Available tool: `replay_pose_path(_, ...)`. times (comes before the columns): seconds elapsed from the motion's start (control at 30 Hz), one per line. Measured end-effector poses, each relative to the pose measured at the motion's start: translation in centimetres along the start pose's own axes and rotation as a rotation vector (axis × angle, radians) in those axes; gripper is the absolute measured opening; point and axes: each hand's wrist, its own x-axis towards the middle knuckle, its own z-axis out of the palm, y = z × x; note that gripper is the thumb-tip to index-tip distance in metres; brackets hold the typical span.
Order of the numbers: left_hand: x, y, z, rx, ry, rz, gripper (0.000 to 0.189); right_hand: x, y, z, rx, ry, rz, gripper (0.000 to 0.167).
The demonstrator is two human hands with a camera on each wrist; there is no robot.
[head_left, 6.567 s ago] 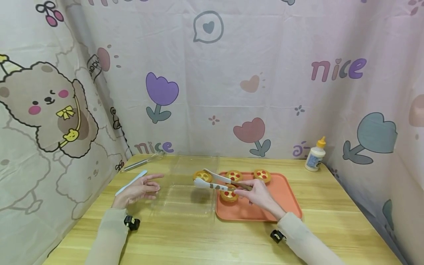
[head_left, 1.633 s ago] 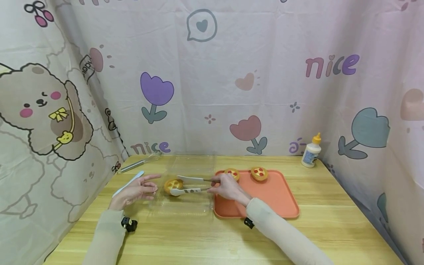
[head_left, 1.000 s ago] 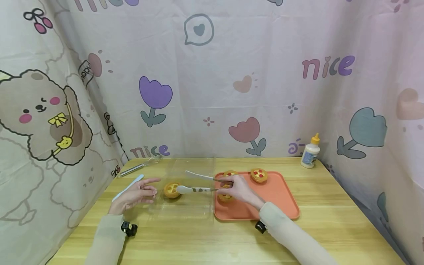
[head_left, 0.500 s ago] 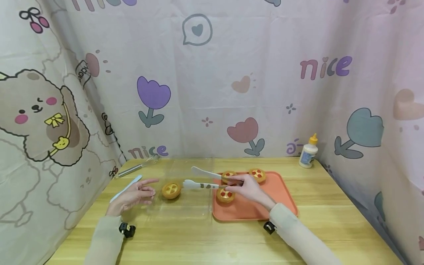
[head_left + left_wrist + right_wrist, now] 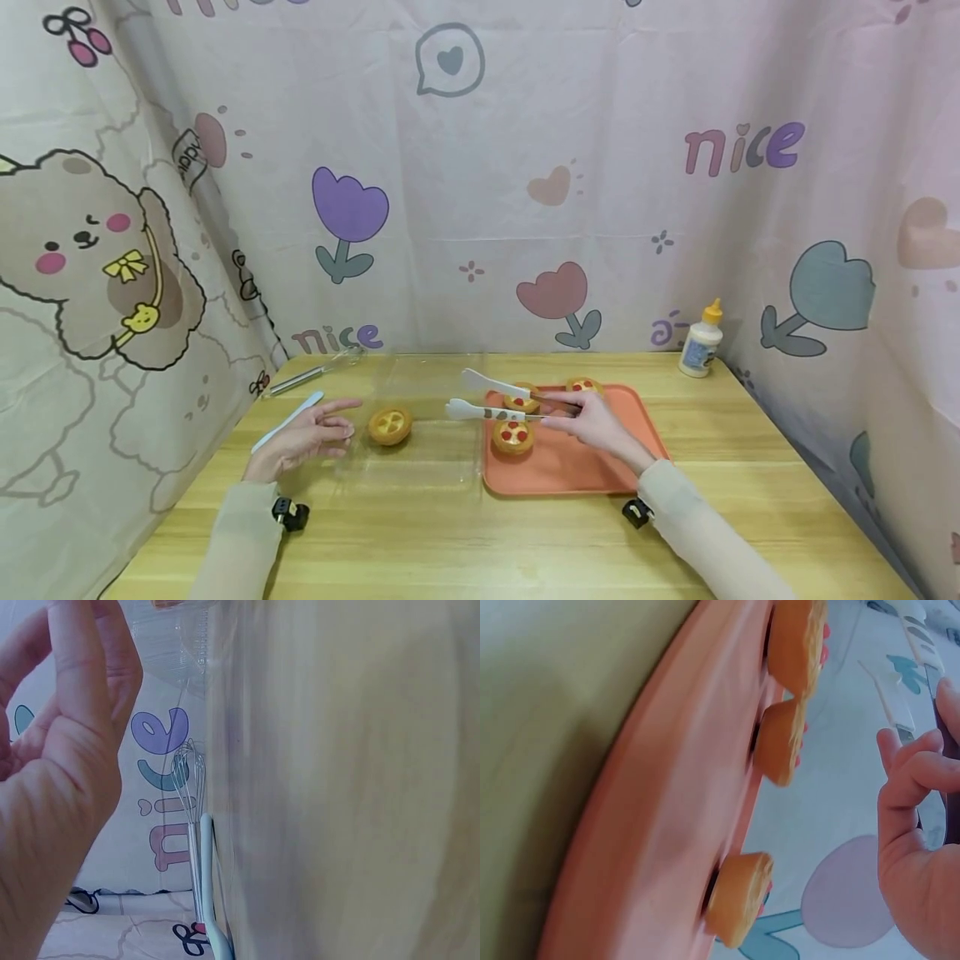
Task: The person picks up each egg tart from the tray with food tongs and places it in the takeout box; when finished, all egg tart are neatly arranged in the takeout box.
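Note:
In the head view my right hand (image 5: 600, 427) grips kitchen tongs (image 5: 504, 413) with white, spotted tips. The tips stand apart with nothing between them, above the left edge of the orange tray (image 5: 577, 479). Three small tarts with red dots sit on it: one front left (image 5: 513, 437), one behind it (image 5: 519, 398), one at the back (image 5: 583, 384) partly hidden by my hand. A plain yellow tart (image 5: 389, 427) lies in the left part of a clear plastic box (image 5: 442, 475). My left hand (image 5: 307, 437), fingers loosely bent, holds nothing beside the box's left side.
A pale blue flat stick (image 5: 288, 421) lies behind my left hand, and a whisk (image 5: 300, 381) lies farther back. At the back right stands a glue bottle (image 5: 701, 348) with a yellow cap. A patterned curtain (image 5: 480, 208) hangs behind the wooden table (image 5: 480, 550).
The tongs carried the yellow tart from near the tray into the clear box and let go of it. My right hand then drew back right with the tongs. My left hand has barely moved.

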Motion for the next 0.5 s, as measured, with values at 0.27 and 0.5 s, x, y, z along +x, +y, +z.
replay_pose_path(0.27,0.1,0.1,0.0,0.020,0.004,-0.007,0.067,-1.0,0.4,-1.8,-0.071,0.015,0.078,0.051)
replay_pose_path(0.5,0.0,0.2,0.1,0.038,0.026,-0.020,0.069,-1.6,1.1,-3.0,-0.081,0.038,0.044,0.052)
